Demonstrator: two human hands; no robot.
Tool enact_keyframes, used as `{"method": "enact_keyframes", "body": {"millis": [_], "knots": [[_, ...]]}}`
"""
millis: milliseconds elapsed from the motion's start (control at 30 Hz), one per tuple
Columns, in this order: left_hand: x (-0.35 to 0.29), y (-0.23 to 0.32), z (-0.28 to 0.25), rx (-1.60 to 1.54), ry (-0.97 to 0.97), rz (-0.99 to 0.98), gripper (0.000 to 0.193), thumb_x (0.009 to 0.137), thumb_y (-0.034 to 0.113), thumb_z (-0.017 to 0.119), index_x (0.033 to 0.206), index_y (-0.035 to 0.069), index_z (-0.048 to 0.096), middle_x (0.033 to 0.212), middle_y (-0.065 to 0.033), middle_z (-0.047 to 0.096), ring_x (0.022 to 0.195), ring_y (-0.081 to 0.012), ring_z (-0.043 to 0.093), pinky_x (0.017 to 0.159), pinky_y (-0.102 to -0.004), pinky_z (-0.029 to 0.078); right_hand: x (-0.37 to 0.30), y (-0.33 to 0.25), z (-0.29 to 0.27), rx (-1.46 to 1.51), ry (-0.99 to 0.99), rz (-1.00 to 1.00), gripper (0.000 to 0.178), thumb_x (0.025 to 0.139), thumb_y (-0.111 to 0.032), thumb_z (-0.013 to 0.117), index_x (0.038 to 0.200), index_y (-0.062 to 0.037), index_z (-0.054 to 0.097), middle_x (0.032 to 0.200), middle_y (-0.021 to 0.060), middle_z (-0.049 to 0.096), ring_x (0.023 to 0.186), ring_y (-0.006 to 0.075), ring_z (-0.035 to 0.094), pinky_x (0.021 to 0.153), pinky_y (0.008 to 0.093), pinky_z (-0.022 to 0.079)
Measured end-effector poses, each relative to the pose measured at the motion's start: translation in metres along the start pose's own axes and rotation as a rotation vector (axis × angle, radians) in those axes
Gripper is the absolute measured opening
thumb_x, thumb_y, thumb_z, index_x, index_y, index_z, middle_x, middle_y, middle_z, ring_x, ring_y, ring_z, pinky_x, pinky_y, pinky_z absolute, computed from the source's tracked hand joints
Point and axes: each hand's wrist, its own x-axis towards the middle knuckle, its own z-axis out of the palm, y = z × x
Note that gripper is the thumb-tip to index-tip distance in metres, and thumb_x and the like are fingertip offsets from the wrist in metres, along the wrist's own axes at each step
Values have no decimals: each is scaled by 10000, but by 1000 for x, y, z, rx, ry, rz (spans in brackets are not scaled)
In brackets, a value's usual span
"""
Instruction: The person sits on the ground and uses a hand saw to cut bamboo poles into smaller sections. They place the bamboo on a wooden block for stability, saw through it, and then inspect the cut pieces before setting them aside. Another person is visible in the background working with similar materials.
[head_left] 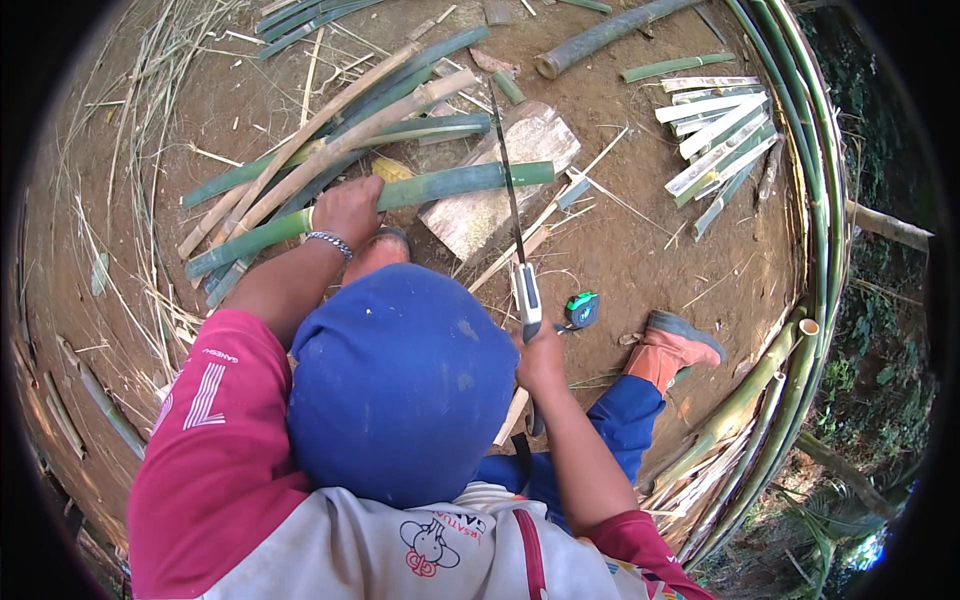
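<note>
My left hand (346, 213) is closed around a green bamboo pole (455, 183), which slants across the ground. Part of the pole lies over a pale wooden block (500, 205). In my right hand (541, 358) is the white and grey handle of a handsaw (524, 290). Its thin blade points away from me and crosses the pole near its right end; I cannot tell how deep it sits. My left boot (380, 252) is close to the pole beside my left hand, partly hidden behind my bent blue-trousered knee (405, 385).
Several bamboo strips (340, 140) lie in a pile beyond my left hand. A green and dark tape measure (581, 309) rests right of the saw. Split bamboo pieces (715, 140) are heaped at the far right. Long bamboo poles (815, 200) run along the right edge.
</note>
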Motion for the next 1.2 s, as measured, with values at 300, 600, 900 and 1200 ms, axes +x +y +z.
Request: {"method": "enact_keyframes", "body": {"millis": [300,600,900,1200], "knots": [[2,5,-6,-15,-23,7,225,797,194,720,931,96,568,922,-121,684,913,-335,677,773,-464,535,13,0,0,-42,15,-80,270,880,-151,640,1097,-3,581,968,299,666,961,478,639,826,511,514],[2,3,-3,11,6,8,192,796,178,692,910,94,563,899,-128,681,896,-337,680,765,-458,541,-27,24,7,-80,14,3,380,881,-164,656,1230,-33,582,1023,281,681,1007,452,654,864,506,524],[3,10,-2,36,14,1,212,782,166,709,909,86,560,913,-122,678,879,-342,677,761,-459,541,63,-65,-14,-63,-13,-88,300,886,-165,621,1132,5,590,1006,290,672,968,461,646,840,505,521],[0,3,2,16,18,17,207,773,148,702,916,88,565,912,-130,677,881,-353,673,764,-464,537,-48,48,12,27,-62,105,311,875,-166,655,1156,-37,615,1018,266,687,988,433,664,846,481,534]]}}
